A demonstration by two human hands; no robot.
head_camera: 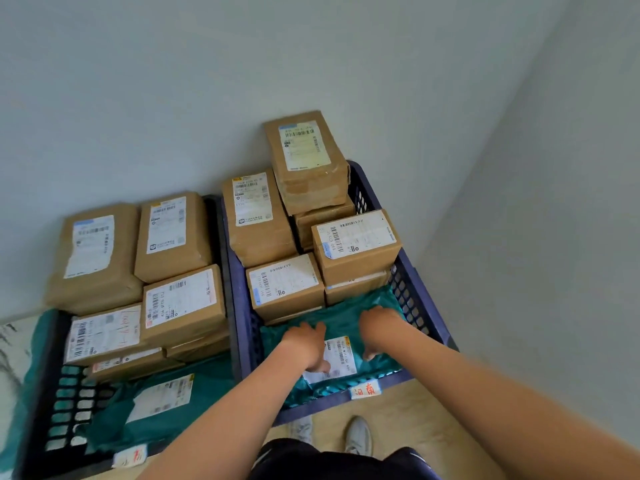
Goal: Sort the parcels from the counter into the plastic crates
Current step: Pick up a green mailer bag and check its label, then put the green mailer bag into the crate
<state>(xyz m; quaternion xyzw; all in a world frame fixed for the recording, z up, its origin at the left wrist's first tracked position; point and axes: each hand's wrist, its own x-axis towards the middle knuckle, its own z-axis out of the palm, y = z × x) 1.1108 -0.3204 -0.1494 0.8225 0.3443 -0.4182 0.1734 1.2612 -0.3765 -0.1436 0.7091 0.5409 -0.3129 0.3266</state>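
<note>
Wood floor [412,410], pale corner walls [242,64], boxes [173,237] piled in crates [65,403]. Teal bag [344,322] in blue crate [426,301], right under left hand [304,344] and right hand [379,329], both curled, gripping it.

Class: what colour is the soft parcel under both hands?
The soft parcel is teal green; the head view shows it.

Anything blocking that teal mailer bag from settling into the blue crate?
Nothing visible does. The left hand and right hand hold the teal plastic mailer bag in the near end of the blue plastic crate; brown cardboard boxes stack behind it. Underneath is hidden.
</note>
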